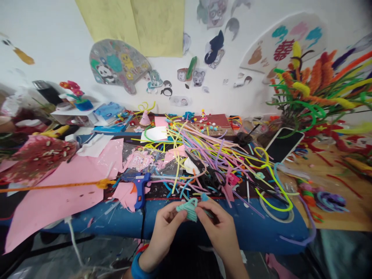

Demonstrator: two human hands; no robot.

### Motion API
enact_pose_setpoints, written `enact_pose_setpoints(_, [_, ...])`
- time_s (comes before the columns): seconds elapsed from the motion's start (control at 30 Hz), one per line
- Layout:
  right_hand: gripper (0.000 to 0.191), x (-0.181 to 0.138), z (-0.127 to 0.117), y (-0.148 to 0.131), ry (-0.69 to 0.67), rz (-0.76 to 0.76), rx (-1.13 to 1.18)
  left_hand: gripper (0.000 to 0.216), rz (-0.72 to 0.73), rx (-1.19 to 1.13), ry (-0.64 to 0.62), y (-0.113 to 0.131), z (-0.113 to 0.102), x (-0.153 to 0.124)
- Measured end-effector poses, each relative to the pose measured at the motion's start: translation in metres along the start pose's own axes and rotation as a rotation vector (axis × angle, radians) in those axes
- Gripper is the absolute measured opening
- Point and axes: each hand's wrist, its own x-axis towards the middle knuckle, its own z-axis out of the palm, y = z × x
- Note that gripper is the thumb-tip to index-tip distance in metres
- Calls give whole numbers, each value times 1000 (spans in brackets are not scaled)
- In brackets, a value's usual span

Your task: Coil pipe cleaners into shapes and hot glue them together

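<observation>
Both my hands meet at the near edge of the table, pinching a small teal pipe-cleaner coil. My left hand grips its left side with closed fingers. My right hand holds the right side, fingers curled round it. A heap of loose coloured pipe cleaners lies just beyond the hands.
A blue glue gun rests left of the hands, its cord hanging over the blue table edge. Pink paper sheets cover the left side. A phone and a bunch of pipe-cleaner flowers stand at the right.
</observation>
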Motion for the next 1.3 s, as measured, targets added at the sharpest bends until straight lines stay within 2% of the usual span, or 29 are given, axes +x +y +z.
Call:
enact_pose_setpoints(0.17, [10, -2, 5, 1, 55, -133, -109, 24, -14, 39, -23, 5, -3, 6])
enact_pose_setpoints(0.33, [10, -2, 9, -2, 60, -262, -179, 21, 13, 105, 11, 4, -6, 11])
enact_pose_setpoints(0.63, [14, 1, 6, -6, -35, -94, -103, 17, 213, 305, 13, 5, -10, 12])
enact_pose_setpoints(0.87, [17, 0, 3, -11, -46, 0, -4, 29, 256, 357, 158, 19, -23, 13])
enact_pose_setpoints(0.93, [18, 0, 2, -11, -44, 12, 4, 30, 269, 363, 114, 25, -27, 13])
enact_pose_setpoints(1.07, [20, 1, 1, -9, -57, 24, 8, 20, 236, 436, -92, 37, -31, 9])
enact_pose_setpoints(1.13, [21, 1, 2, -9, -63, 24, 7, 20, 246, 489, -147, 38, -31, 7])
enact_pose_setpoints(1.23, [21, 0, 1, -9, -62, 21, 3, 28, 239, 494, -153, 36, -31, 6])
enact_pose_setpoints(1.3, [21, -1, 1, -10, -61, 18, 2, 27, 235, 385, -77, 33, -31, 8])
